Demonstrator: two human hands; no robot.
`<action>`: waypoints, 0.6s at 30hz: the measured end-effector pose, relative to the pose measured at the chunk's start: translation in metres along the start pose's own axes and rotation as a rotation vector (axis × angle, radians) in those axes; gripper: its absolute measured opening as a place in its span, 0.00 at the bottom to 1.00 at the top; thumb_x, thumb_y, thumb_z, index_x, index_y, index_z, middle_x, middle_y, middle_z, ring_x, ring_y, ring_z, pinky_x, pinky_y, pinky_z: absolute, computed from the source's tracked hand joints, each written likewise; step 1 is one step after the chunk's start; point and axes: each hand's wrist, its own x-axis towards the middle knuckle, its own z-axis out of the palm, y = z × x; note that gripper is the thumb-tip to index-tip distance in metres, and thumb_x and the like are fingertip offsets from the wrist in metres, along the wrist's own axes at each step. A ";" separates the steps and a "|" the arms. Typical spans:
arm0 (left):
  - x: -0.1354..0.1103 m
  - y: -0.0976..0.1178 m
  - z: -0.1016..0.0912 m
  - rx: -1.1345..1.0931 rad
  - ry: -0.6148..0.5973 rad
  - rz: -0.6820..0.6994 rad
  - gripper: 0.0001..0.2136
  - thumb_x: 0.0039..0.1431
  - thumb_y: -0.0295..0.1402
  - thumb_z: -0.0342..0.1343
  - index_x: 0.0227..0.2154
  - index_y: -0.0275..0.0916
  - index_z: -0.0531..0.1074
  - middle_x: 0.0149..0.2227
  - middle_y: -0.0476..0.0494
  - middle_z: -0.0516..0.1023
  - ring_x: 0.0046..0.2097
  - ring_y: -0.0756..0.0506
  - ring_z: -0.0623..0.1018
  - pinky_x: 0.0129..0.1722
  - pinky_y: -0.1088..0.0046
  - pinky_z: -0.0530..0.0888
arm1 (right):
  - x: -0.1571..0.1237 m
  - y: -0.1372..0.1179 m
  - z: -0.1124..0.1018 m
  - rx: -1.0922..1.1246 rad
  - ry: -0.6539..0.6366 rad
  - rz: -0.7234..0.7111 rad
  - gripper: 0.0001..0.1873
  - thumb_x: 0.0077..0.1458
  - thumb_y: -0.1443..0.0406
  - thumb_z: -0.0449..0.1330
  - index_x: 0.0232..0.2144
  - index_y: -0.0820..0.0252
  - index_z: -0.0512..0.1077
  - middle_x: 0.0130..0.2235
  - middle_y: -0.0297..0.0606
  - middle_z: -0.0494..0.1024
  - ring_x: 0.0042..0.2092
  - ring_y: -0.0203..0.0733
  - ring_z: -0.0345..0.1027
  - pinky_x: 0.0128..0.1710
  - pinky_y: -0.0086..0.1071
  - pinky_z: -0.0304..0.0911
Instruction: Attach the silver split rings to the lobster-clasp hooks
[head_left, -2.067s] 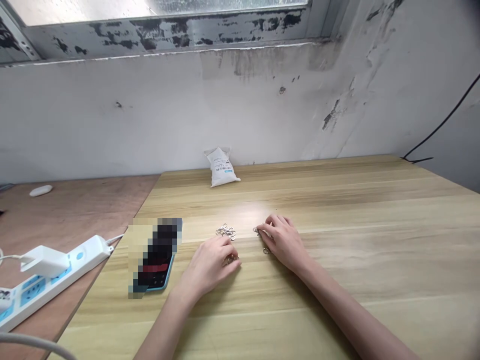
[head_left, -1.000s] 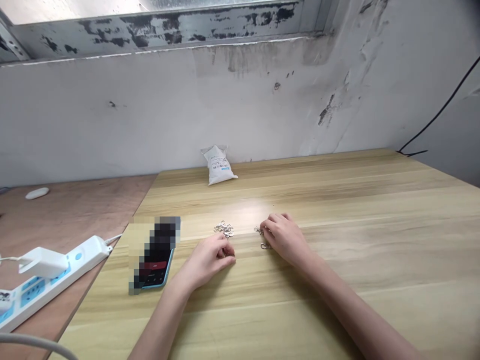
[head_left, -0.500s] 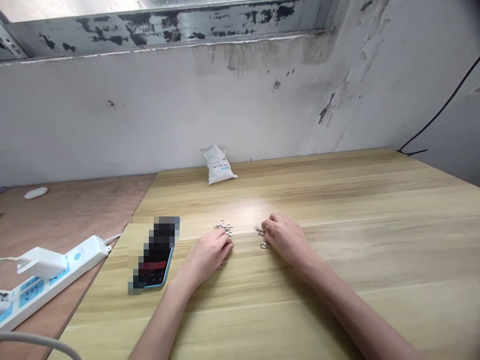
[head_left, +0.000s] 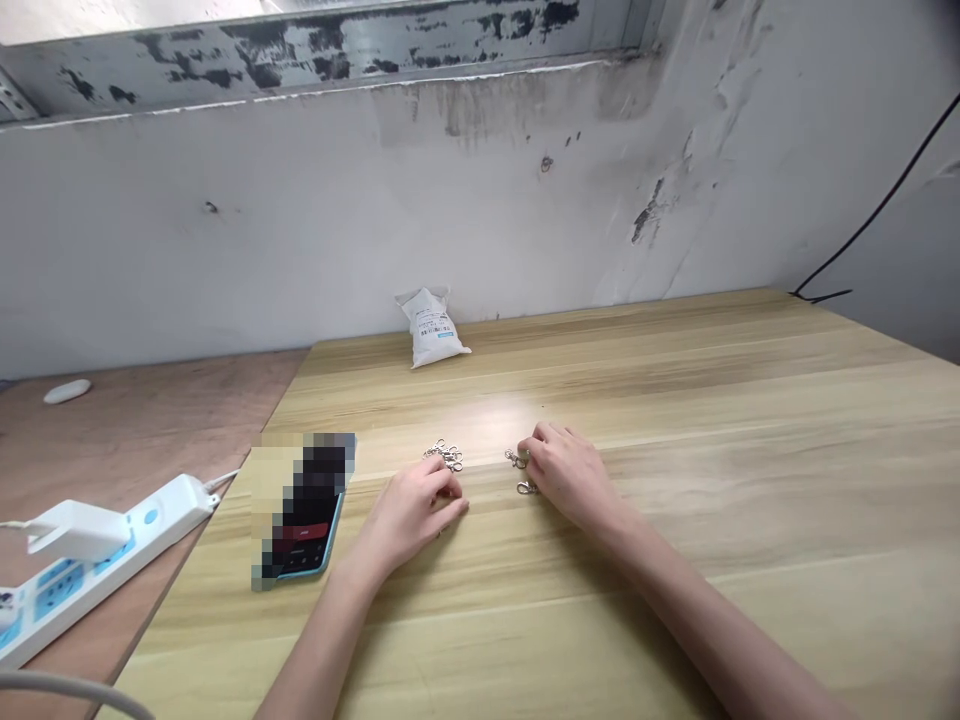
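A small cluster of silver metal clasps lies on the light wooden table, just beyond my left hand. That hand rests on the table with curled fingers, and whatever lies beneath them is hidden. My right hand sits a short way to the right, its fingertips at two more silver clasps. I cannot tell whether those fingers grip either clasp.
A phone in a blue case, partly pixelated, lies left of my left hand. A white sachet stands by the wall. On the lower plywood surface to the left are a white power strip and a plugged-in charger.
The view has drifted slightly, shifting the scene up and left. My left hand has moved left, now covering the clasp seen beneath it earlier. My right fingers have curled closer to the clasps.
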 end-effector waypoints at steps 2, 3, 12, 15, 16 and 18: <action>0.001 0.001 0.004 -0.018 -0.009 -0.026 0.08 0.62 0.33 0.53 0.28 0.39 0.71 0.33 0.48 0.72 0.32 0.49 0.72 0.32 0.73 0.65 | 0.000 -0.001 -0.002 0.001 -0.008 0.003 0.13 0.59 0.73 0.54 0.35 0.58 0.78 0.36 0.39 0.75 0.37 0.40 0.65 0.37 0.32 0.52; 0.001 0.001 0.006 -0.019 -0.008 -0.032 0.08 0.63 0.32 0.52 0.28 0.39 0.70 0.32 0.48 0.72 0.32 0.48 0.72 0.32 0.73 0.65 | 0.000 -0.001 -0.003 0.004 -0.012 0.007 0.13 0.59 0.73 0.54 0.35 0.58 0.78 0.36 0.38 0.75 0.37 0.40 0.65 0.37 0.32 0.52; -0.003 0.001 -0.003 -0.060 -0.031 -0.089 0.08 0.60 0.35 0.55 0.41 0.41 0.70 0.31 0.50 0.72 0.31 0.47 0.71 0.32 0.72 0.64 | -0.001 -0.003 -0.002 0.016 -0.021 0.017 0.15 0.56 0.75 0.55 0.41 0.57 0.76 0.38 0.39 0.74 0.39 0.41 0.65 0.37 0.31 0.52; -0.002 0.002 -0.003 -0.052 -0.038 -0.131 0.07 0.60 0.36 0.54 0.39 0.40 0.72 0.28 0.50 0.72 0.31 0.47 0.71 0.31 0.72 0.63 | -0.001 -0.003 -0.001 0.019 -0.008 0.013 0.16 0.55 0.76 0.55 0.43 0.58 0.75 0.39 0.40 0.74 0.39 0.42 0.64 0.37 0.31 0.53; -0.002 0.002 -0.002 -0.066 -0.041 -0.147 0.07 0.61 0.35 0.53 0.37 0.40 0.73 0.27 0.50 0.72 0.31 0.47 0.71 0.31 0.72 0.62 | -0.001 -0.003 -0.001 0.020 -0.007 0.012 0.16 0.55 0.76 0.55 0.43 0.58 0.75 0.39 0.40 0.73 0.39 0.42 0.64 0.38 0.31 0.53; -0.001 0.003 0.001 -0.118 -0.042 -0.189 0.06 0.60 0.35 0.53 0.35 0.40 0.73 0.26 0.50 0.73 0.30 0.47 0.71 0.31 0.72 0.62 | -0.002 -0.003 -0.001 0.021 -0.008 0.011 0.16 0.55 0.76 0.55 0.42 0.58 0.75 0.39 0.40 0.73 0.39 0.43 0.64 0.37 0.31 0.53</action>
